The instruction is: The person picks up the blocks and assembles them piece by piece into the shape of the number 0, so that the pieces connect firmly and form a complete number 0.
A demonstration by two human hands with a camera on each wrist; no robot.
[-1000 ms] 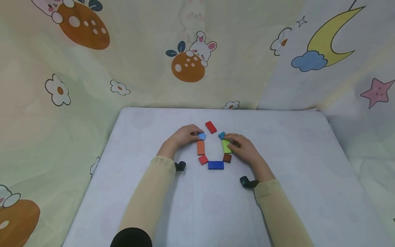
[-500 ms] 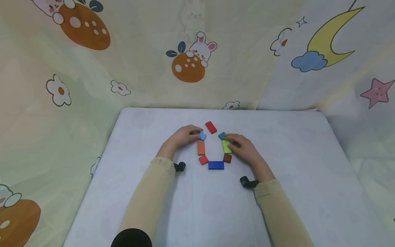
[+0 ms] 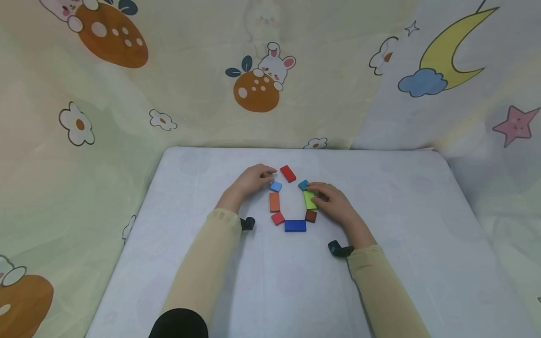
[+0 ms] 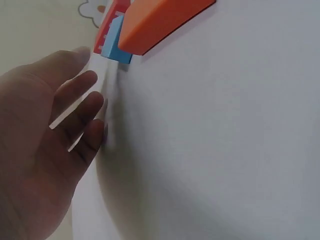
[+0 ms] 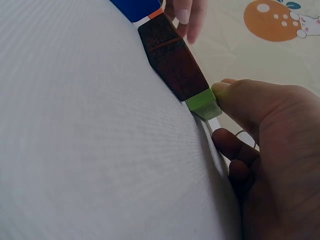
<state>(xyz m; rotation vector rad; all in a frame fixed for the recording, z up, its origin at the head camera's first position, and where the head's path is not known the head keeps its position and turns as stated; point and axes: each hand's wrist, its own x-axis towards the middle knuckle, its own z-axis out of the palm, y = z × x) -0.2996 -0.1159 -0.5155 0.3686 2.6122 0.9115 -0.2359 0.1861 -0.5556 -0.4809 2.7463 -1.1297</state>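
My left hand (image 3: 253, 178) hovers just beyond the light blue block (image 3: 275, 186), holding nothing, its fingers loosely bent. In the left wrist view a gap shows between my left fingertips and the light blue block (image 4: 117, 42). The red block (image 3: 288, 173) lies right of these fingertips, at the far end of a ring of blocks. My right hand (image 3: 331, 201) rests at the ring's right side, fingertips by the teal block (image 3: 303, 185). Its thumb touches the lime green block (image 5: 204, 104) in the right wrist view; whether a fingertip presses the teal block is hard to see.
An orange block (image 3: 274, 202), a small red block (image 3: 278, 218), a dark blue block (image 3: 295, 226) and a brown block (image 3: 310, 216) form the ring's left and near sides. The white table (image 3: 291, 281) meets a patterned cloth backdrop (image 3: 190, 84) behind.
My left hand has left the light blue block and moved away from me, towards the red block. The light blue block sits turned slightly differently. My right hand stays put.
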